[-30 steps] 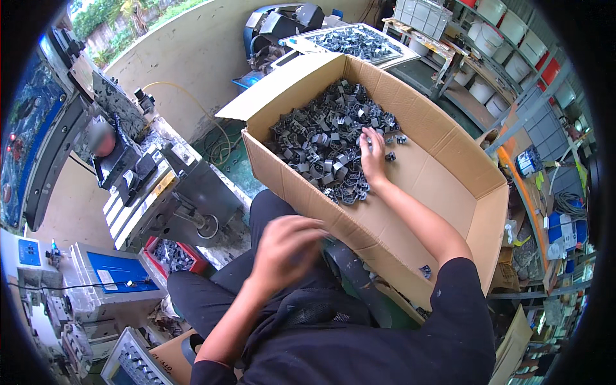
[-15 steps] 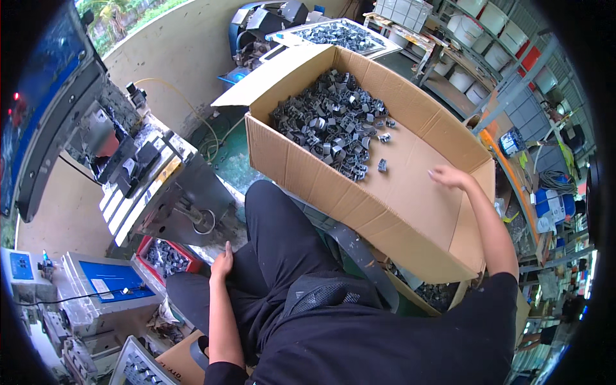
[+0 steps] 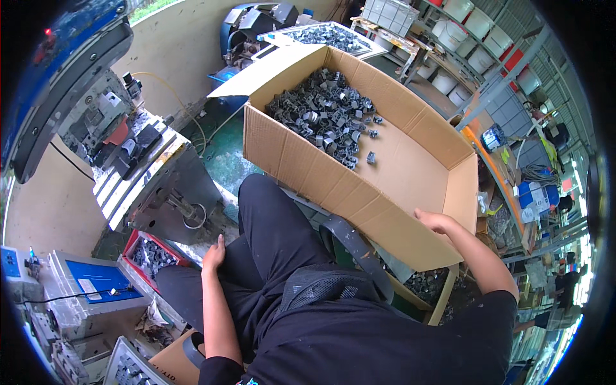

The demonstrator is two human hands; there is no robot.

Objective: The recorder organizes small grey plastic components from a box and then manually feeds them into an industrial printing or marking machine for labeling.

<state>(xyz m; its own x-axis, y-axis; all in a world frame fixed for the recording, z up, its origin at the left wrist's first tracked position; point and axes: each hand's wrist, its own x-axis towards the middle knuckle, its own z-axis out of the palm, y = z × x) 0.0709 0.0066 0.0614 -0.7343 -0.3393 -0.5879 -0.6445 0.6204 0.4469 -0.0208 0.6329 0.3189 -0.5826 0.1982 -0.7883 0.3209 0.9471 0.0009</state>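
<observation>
A large open cardboard box stands in front of me and to my right. Small dark grey clip-like parts are heaped in its far left end, with a few loose pieces beside the heap. My right hand hangs over the box's near wall at the right end, fingers loosely apart, with nothing visible in it. My left hand rests by my left thigh; a finger or thumb points up and the other fingers are partly hidden. Nothing shows in that hand.
A machine with a slotted bed and black fixture stands at the left. Below it sit a red bin of small parts and a blue-topped control box. A tray of parts lies behind the cardboard box; shelves with white buckets stand far right.
My right hand has drawn back from over the box floor to its near wall. The view has shifted slightly. My left hand stays by my thigh.
</observation>
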